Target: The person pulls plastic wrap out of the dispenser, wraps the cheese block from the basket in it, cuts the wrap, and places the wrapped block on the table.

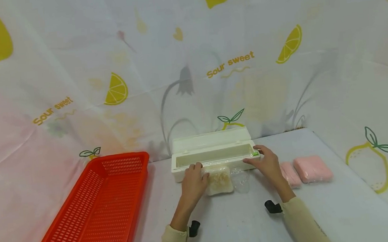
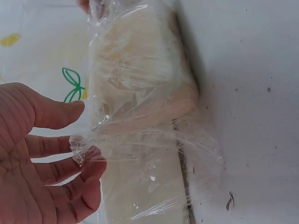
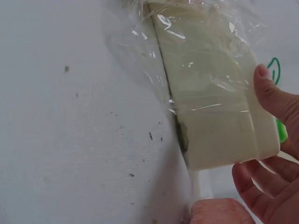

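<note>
A white cling film dispenser stands at the back of the table with its lid raised. Clear film hangs over its front, and a cream block with a tan top lies against it under film. My left hand is at the block's left side. Its bent fingers touch a bunched edge of clear film, with the thumb held apart. At the dispenser's right end my right hand holds the corner, thumb on the front top edge and fingers round the end. A green slider shows beside that hand.
A red perforated basket sits on the left. To the right lie two pink wrapped packs, a folded one and a square one. A lemon-print curtain rises behind the white table.
</note>
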The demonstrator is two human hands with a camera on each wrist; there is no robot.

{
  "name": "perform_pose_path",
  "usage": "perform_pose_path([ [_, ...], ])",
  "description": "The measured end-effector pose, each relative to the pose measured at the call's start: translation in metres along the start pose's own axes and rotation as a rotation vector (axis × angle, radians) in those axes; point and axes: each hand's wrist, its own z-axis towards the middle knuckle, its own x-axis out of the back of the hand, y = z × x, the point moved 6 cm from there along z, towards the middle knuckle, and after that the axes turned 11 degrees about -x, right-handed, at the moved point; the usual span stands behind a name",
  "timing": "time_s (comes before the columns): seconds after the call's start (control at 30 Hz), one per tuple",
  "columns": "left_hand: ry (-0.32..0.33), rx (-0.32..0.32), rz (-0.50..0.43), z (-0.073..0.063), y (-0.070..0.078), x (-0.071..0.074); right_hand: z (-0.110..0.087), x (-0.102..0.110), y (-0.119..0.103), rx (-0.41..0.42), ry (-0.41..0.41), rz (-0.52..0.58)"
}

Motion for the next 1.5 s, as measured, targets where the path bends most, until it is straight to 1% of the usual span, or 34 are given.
perform_pose_path([
  [0.1,0.037,-0.045,0.052,0.007,0.008,-0.001,0.003,0.003,0.005,-0.008,0.027,0.026],
  [0.2,0.043,-0.095,0.061,0.02,0.022,-0.007,0.005,0.005,0.009,-0.014,0.046,0.068],
  [0.27,0.036,-0.135,0.054,0.031,0.035,-0.014,0.006,0.006,0.01,-0.017,0.059,0.092],
  [0.33,0.028,-0.189,0.046,0.041,0.05,-0.022,0.005,0.005,0.01,-0.019,0.066,0.11],
  [0.47,-0.004,-0.268,0.018,0.057,0.077,-0.042,0.003,0.001,0.009,-0.006,0.073,0.103],
  [0.57,-0.053,-0.27,-0.017,0.064,0.09,-0.06,0.0,-0.001,0.01,-0.009,0.08,0.082],
  [0.67,-0.089,-0.246,-0.024,0.07,0.098,-0.076,-0.002,-0.003,0.011,-0.015,0.075,0.069],
  [0.73,-0.095,-0.224,-0.039,0.075,0.101,-0.085,-0.002,-0.002,0.011,-0.012,0.071,0.065],
  [0.9,-0.069,-0.204,-0.099,0.088,0.105,-0.099,0.001,0.002,0.007,0.003,0.099,0.045],
  [0.93,-0.06,-0.204,-0.1,0.09,0.105,-0.101,0.002,0.002,0.006,0.007,0.1,0.04],
  [1.03,-0.026,-0.213,-0.053,0.094,0.106,-0.104,0.003,0.002,0.005,0.003,0.094,0.041],
  [1.1,0.006,-0.221,-0.004,0.095,0.105,-0.1,0.003,0.0,0.004,0.005,0.082,0.052],
  [1.17,0.021,-0.226,0.036,0.097,0.103,-0.095,0.003,-0.001,0.002,0.007,0.077,0.055],
  [1.23,0.007,-0.223,0.069,0.098,0.102,-0.09,0.003,-0.001,0.001,0.006,0.073,0.049],
  [1.33,-0.02,-0.236,0.108,0.098,0.098,-0.084,0.003,0.0,0.001,0.001,0.081,0.037],
  [1.4,-0.031,-0.252,0.127,0.096,0.095,-0.082,0.003,0.0,0.002,-0.005,0.085,0.034],
  [1.5,-0.027,-0.286,0.151,0.094,0.09,-0.08,0.001,0.0,0.002,-0.002,0.094,0.033],
])
